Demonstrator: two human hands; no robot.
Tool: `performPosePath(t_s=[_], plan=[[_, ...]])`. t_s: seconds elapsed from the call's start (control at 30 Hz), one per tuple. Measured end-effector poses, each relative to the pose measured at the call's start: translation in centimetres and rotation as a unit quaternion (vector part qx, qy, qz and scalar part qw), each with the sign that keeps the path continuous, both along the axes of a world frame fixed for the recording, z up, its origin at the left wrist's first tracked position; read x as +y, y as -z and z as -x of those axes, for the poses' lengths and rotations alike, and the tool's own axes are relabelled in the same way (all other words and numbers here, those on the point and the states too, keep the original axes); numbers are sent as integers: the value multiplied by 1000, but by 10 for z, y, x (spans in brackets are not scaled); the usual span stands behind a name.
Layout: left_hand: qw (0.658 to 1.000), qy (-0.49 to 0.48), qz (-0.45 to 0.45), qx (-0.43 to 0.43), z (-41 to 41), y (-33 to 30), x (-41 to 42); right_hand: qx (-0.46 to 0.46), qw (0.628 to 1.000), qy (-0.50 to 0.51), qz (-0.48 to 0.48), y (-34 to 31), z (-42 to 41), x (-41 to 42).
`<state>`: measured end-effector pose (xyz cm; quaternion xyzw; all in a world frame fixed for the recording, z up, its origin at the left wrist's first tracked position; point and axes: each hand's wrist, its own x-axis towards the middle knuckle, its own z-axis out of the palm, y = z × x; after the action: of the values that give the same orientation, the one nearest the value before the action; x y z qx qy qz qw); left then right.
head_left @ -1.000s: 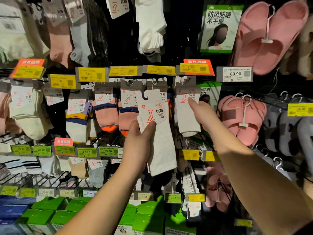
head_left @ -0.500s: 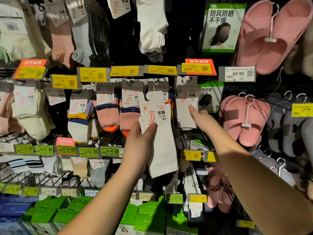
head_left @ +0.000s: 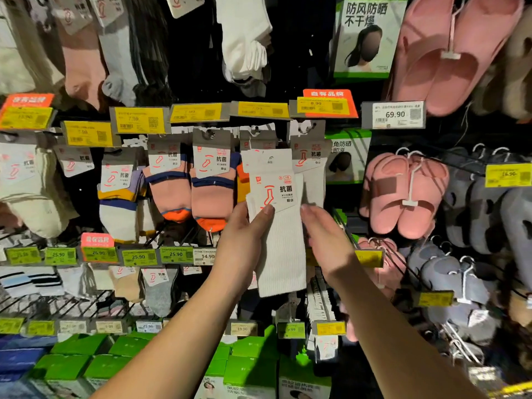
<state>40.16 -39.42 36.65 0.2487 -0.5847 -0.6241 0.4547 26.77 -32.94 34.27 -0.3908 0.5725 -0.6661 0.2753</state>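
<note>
The white sock pack (head_left: pixel 280 240) sits between the two hands, upright, its printed card (head_left: pixel 273 191) at the top. It has come up a little in the last second, and the card's upper edge now overlaps the row of hanging packs behind it. The left hand (head_left: pixel 244 243) grips it from the left side: the thumb is pressed on the front at the card's lower corner and the fingers are curled out of sight behind.

The bigger change is on the other side. The right hand (head_left: pixel 328 243), which was reaching up to the hanging white pack (head_left: pixel 312 174) above it, has let that one be and dropped to just beside the held pack. Its fingers are nearly straight and it holds nothing, with the fingertips at the pack's right edge. Whether they touch the sock or fall just short is hard to tell from this angle.

This looks like a move from checking the rack to handling the pack with both hands, probably to steady or straighten it.

Left of the left hand hang orange-and-navy socks (head_left: pixel 211 197). Right of the right hand are pink slippers (head_left: pixel 403 197), with a yellow price tag (head_left: pixel 370 258) close by the right wrist.
</note>
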Motion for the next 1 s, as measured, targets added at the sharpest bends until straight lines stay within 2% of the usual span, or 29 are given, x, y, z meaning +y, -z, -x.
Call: performPosePath(t_s=[0.13, 0.33, 0.53, 0.77, 0.9, 1.0], plan=[[999, 36, 2, -1, 12, -2, 5, 10, 1000, 6, 15, -8, 1, -1], [994, 18, 43, -100, 30, -16, -6, 39, 998, 45, 32, -35, 27, -7], [990, 27, 54, -124, 49, -30, -14, 55, 994, 90, 24, -62, 55, -21], [988, 14, 43, -148, 61, -24, -22, 119, 985, 122, -39, -62, 73, -38], [975, -9, 67, -214, 68, -24, -25, 231, 944, 188, -140, -69, 84, -53], [964, -15, 87, -252, 71, -27, -22, 288, 914, 196, -208, -73, 92, -66]])
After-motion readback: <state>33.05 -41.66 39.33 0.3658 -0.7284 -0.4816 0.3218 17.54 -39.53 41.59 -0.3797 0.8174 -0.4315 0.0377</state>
